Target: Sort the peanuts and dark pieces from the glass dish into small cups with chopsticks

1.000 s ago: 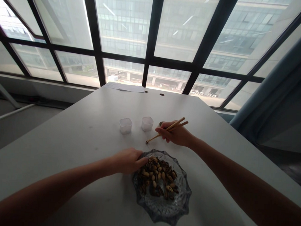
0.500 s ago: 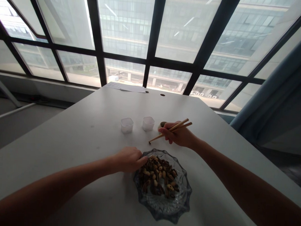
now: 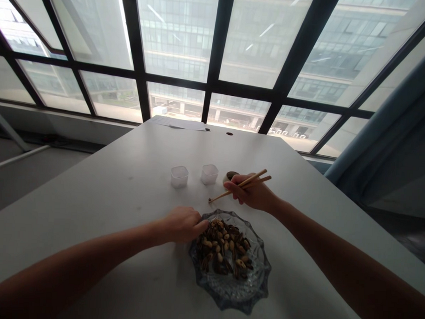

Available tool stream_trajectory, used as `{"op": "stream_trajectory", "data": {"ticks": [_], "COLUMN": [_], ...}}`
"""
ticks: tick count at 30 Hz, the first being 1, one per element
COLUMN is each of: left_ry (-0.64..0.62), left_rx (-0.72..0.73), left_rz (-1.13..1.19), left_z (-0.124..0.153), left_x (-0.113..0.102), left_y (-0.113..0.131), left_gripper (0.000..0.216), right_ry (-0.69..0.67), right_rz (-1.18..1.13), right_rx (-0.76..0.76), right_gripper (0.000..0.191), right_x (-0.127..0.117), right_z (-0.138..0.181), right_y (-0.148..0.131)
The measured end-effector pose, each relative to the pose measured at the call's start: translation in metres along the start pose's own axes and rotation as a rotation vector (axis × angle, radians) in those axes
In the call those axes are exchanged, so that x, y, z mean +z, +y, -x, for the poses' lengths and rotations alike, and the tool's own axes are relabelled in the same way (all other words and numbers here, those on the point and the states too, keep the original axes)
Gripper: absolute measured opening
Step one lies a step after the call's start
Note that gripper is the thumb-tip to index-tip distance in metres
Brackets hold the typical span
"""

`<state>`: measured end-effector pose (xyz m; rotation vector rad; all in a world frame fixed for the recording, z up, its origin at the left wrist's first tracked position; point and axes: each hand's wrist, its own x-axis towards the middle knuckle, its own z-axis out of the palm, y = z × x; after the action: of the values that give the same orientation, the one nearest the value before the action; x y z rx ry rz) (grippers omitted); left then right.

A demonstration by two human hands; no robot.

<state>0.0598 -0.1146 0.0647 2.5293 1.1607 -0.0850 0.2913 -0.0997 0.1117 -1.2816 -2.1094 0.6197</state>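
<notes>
My right hand (image 3: 248, 190) grips a pair of wooden chopsticks (image 3: 252, 179) above the table. At their tips is a small dark piece (image 3: 210, 200), too small to name. My left hand (image 3: 185, 224) is closed on the left rim of a scalloped glass bowl (image 3: 228, 292), thumb over the edge. Inside the bowl lies a mix of nuts and dark striped seeds (image 3: 226, 248). Just behind my right hand stands a small round container (image 3: 230, 175) with dark contents, partly hidden by the fingers.
Two small clear plastic cups, a left one (image 3: 179, 177) and a right one (image 3: 209, 174), stand beyond the bowl on the white table (image 3: 157, 153). Papers (image 3: 180, 124) lie at the far edge by the windows. A blue curtain (image 3: 384, 137) hangs at the right.
The chopstick tips with the dark piece have shifted slightly left and up. My right hand has dipped a little. My left hand and the bowl stay in place.
</notes>
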Motion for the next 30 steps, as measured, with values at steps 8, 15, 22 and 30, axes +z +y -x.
{"op": "stream_trajectory", "data": {"ticks": [8, 15, 22, 30], "left_ry": [-0.011, -0.009, 0.009, 0.004], "left_rx": [-0.006, -0.024, -0.031, -0.042], "left_rz": [-0.035, -0.041, -0.041, -0.047], "left_z": [-0.002, -0.001, -0.004, -0.006], "left_x": [0.003, 0.0, 0.001, 0.002], "left_y": [0.0, 0.002, -0.001, -0.004], "left_gripper": [0.06, 0.059, 0.054, 0.056], "right_ry": [0.017, 0.032, -0.052, -0.067], "right_rz": [-0.001, 0.004, 0.066, 0.069], "right_rx": [0.019, 0.076, -0.005, -0.039], "right_gripper": [0.056, 0.055, 0.054, 0.056], "right_x": [0.002, 0.006, 0.003, 0.002], "right_z": [-0.006, -0.009, -0.012, -0.013], "right_y": [0.004, 0.005, -0.001, -0.005]}}
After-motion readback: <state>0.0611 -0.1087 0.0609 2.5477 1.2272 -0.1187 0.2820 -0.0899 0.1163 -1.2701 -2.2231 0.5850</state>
